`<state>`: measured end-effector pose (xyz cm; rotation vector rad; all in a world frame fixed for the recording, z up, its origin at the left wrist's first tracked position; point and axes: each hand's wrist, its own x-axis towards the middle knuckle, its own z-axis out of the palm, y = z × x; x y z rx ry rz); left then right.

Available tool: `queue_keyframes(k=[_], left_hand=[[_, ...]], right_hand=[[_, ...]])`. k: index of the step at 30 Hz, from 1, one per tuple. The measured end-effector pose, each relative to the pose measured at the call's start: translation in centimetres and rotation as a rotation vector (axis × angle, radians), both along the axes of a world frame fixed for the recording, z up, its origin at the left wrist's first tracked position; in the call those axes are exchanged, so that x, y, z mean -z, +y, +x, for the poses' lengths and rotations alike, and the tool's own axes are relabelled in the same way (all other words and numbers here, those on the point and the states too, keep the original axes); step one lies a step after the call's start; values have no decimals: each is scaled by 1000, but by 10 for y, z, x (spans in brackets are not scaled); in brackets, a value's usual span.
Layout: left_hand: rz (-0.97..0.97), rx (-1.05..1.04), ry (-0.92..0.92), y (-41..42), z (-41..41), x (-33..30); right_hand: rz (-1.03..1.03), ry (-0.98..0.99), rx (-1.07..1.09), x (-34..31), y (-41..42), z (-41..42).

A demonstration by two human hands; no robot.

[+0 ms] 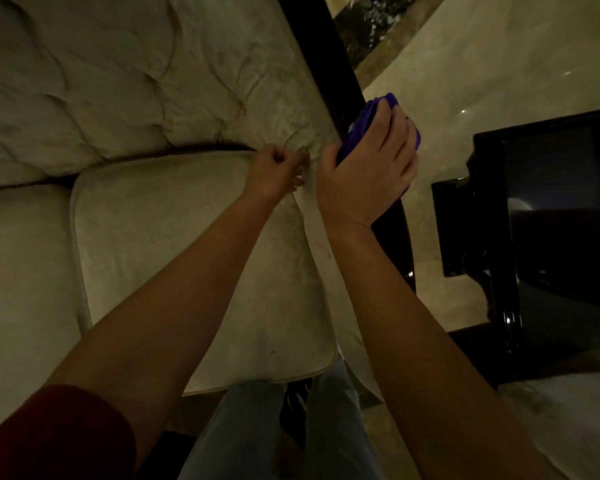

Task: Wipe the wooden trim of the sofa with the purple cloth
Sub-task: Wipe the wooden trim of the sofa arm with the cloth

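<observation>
Pressing hand: right hand lies flat over the purple cloth, fingers spread across it, thumb hooked round its near edge, holding it against the trim.
Cloth: bunched under the right palm, purple showing past the fingertips and beside the thumb; it touches the dark wood.
Trim: a dark, glossy wooden strip running up and away from the right hand and down past its wrist, bordering the cushions.
Left hand: just left of the right hand, clenched on a fold of pale upholstery where back and seat cushion meet.
Sofa: cream, tufted back above the left hand, seat cushion under the left forearm.
Room: dim; pale glossy floor right of the right hand, a dark glossy tabletop beyond it.
Person: red sleeve on the left arm, jeans below.
</observation>
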<state>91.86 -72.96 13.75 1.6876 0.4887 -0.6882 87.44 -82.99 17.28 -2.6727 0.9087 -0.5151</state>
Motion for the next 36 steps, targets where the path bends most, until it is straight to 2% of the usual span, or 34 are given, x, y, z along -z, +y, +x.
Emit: queue_keyframes(k=[4, 6, 8, 12, 14, 16, 20, 24, 31, 36], left_hand=[[-24, 71, 34, 8, 23, 0], [-48, 137, 54, 15, 33, -3], [-25, 99, 4, 25, 46, -8], [314, -199, -416, 57, 93, -40], [491, -245, -614, 77, 122, -63], [649, -254, -737, 93, 146, -83], [780, -255, -897, 113, 169, -103], [928, -68, -839, 128, 176, -97], [907, 51, -887, 136, 166, -81], [704, -52, -985, 142, 159, -76]], right_hand=[[0, -18, -2, -2, 9, 58], [53, -83, -4, -8, 16, 89], [153, -185, -27, -21, 30, 127], [231, -387, -83, -59, 64, 210], [185, -394, -137, -77, 80, 239], [95, -330, -225, -87, 94, 256], [-82, -255, -370, -91, 110, 272], [-125, -284, -387, -89, 111, 273], [-92, -219, -415, -94, 116, 277], [-84, -161, -531, -98, 131, 289]])
